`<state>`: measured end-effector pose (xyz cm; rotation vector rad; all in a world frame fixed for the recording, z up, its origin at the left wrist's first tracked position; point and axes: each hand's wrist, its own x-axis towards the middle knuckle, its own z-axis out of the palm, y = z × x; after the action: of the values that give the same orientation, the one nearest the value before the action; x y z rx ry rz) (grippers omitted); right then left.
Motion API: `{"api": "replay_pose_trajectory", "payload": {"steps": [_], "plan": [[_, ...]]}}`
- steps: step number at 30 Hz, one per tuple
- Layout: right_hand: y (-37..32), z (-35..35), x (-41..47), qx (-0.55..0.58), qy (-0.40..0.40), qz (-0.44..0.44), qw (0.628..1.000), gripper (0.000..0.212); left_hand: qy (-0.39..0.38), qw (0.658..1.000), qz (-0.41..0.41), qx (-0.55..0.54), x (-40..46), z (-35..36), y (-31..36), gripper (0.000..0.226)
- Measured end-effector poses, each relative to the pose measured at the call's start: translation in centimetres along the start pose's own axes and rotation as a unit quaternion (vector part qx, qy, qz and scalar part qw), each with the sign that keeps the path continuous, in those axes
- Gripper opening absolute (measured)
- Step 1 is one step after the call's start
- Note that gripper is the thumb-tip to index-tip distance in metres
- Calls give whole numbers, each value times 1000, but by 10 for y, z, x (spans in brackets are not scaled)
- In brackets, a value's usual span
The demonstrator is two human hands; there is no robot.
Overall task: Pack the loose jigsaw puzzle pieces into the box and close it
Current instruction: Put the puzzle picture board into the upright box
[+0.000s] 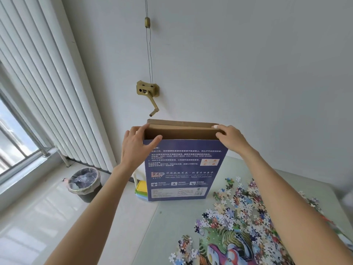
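Note:
A tall blue puzzle box [183, 169] with white printed text stands upright on the pale green table [172, 226], its brown cardboard top open. My left hand [136, 146] grips the box's top left corner, thumb across the blue front. At the top right corner, my right hand [230, 137] holds the rim, with fingers over the brown flap. Loose jigsaw pieces [240, 205] lie heaped on the table to the right of the box. A partly joined colourful section [229, 245] lies at the bottom.
A stack of yellow and green plastic containers [141, 190] sits just left of the box base. A lined waste bin [85, 181] stands on the floor at left, below vertical blinds [44, 88]. A brass crank [148, 92] is fixed on the wall behind the box.

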<state>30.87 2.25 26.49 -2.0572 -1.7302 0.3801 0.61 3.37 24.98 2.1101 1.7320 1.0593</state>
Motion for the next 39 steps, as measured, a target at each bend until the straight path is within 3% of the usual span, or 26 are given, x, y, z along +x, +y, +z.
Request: {"api": "replay_pose_trajectory", "payload": {"steps": [3, 6, 9, 15, 22, 26, 30, 35, 39], "plan": [[-6, 8, 1, 82, 20, -26, 996, 37, 15, 999, 4, -38, -2, 0, -9, 70], [-9, 11, -1, 141, 59, -46, 987, 36, 6, 995, 75, -69, 1, 4, -15, 73], [-9, 9, 1, 179, 52, -48, 981, 35, -37, 991, 53, -116, 6, 8, -14, 76], [-12, 4, 6, 169, 39, -37, 984, 38, 9, 994, 55, -98, 6, 16, -3, 67], [-15, -3, 13, 145, 44, -56, 987, 38, 17, 993, 35, -112, -2, 19, -6, 75], [2, -2, 7, 168, 64, -52, 982, 35, 0, 993, 98, -62, -5, 23, 1, 76], [7, -8, 2, 166, 86, -93, 978, 32, 31, 995, 88, -24, -4, 15, 10, 62], [7, -15, -7, 56, 165, -150, 973, 28, 67, 976, 164, 128, 0, 5, 8, 50], [6, -17, -22, -15, 228, -207, 951, 29, 67, 967, 183, 165, -3, 2, 9, 48]]}}
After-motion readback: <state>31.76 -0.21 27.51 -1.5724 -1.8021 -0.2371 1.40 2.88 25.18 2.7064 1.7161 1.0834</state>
